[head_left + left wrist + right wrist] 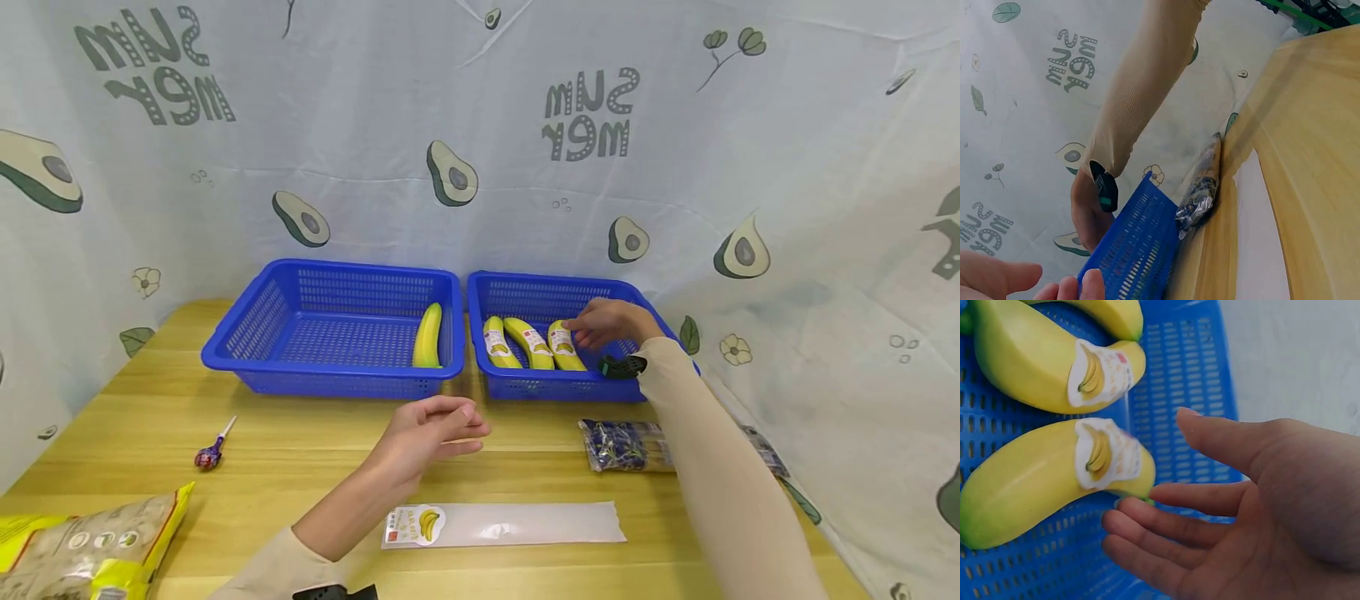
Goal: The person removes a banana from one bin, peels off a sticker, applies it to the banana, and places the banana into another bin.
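In the right blue basket (555, 385) lie three bananas with white stickers: a left banana (498, 343), a middle banana (529, 340) and a right banana (564, 345). My right hand (609, 322) is over that basket, beside the right banana, with thumb and fingers apart in the right wrist view and nothing gripped. Over the table, in front of the baskets, my left hand (427, 440) hovers with loosely bent fingers and holds nothing. Below it lies a pale backing strip (525, 523) bearing one banana sticker (417, 525) at its left end.
The left blue basket (337, 382) contains one banana (428, 335) with no sticker visible. A lollipop (212, 452) and a yellow-edged bag (97, 542) lie at the left. A dark-patterned clear packet (626, 446) sits partly under my right forearm. A printed curtain (375, 125) hangs behind.
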A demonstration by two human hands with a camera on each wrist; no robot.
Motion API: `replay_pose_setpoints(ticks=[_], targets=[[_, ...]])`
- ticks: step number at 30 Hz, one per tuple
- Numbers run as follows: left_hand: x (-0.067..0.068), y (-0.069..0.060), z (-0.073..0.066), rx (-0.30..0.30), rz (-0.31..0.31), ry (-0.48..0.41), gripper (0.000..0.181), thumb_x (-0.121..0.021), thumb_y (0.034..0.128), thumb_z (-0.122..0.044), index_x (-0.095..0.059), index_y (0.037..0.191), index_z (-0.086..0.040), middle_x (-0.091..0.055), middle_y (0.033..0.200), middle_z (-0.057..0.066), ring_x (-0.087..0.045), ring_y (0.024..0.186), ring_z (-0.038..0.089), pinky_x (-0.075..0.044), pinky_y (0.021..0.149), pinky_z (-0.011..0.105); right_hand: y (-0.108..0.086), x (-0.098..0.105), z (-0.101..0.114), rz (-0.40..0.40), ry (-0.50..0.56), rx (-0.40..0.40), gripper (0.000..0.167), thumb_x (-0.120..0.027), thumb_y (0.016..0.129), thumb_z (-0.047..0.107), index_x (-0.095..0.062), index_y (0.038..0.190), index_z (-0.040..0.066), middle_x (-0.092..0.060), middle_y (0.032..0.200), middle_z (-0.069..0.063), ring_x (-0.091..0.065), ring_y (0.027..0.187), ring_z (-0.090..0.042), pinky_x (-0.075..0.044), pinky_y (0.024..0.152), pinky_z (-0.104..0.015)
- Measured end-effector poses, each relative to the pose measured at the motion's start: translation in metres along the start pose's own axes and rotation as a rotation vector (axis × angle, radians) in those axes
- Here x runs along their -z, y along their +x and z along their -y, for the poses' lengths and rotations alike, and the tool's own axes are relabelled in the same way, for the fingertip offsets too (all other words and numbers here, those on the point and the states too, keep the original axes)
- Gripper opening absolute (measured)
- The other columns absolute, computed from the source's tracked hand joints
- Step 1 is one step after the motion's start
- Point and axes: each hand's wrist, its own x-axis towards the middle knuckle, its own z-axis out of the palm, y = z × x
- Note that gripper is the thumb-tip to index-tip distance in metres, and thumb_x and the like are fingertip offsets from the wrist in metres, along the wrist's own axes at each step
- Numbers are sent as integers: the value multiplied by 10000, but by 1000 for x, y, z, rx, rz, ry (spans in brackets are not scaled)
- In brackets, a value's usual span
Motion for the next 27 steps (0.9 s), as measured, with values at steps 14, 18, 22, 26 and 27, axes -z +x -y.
replay_pose_setpoints(ticks=[14,18,22,26,27], targets=[[43,-26,-31,-261,-151,379,185,-719,1050,-105,-735,1179,27,-776,1099,165,-762,1065,333,-642,896,316,-17,-10,54,-41,-218,196,597,-556,1142,341,-469,1551,-86,-635,1389,-297,-647,1249,-441,-536,1095,-565],[62,-32,-38,-396,-244,525,160,-734,1045,-122,-760,1137,6,-786,1084,128,-755,1000,174,-617,894,239,-22,-16,73,-52,-208,296,648,-552,1142,364,-410,1590,-81,-605,1457,-309,-640,1299,-444,-520,1111,-587],[79,-37,-48,-528,-352,581,146,-727,1041,-76,-770,1146,16,-770,1140,150,-722,1013,41,-591,908,179,-26,-24,91,-120,-202,417,605,-568,1136,351,-466,1562,-67,-669,1372,-272,-687,1221,-404,-546,1075,-566],[97,-37,-59,-633,-422,611,157,-700,1043,-22,-762,1176,32,-763,1176,190,-728,1048,11,-570,938,153,-24,-34,108,-175,-156,532,543,-585,1132,281,-506,1537,-72,-682,1373,-265,-700,1210,-407,-555,1068,-548],[101,-36,-61,-645,-441,623,164,-696,1046,-26,-760,1185,32,-762,1184,196,-734,1063,31,-562,952,149,-23,-37,112,-188,-145,550,536,-591,1129,276,-515,1537,-64,-671,1403,-260,-690,1242,-407,-547,1084,-544]])
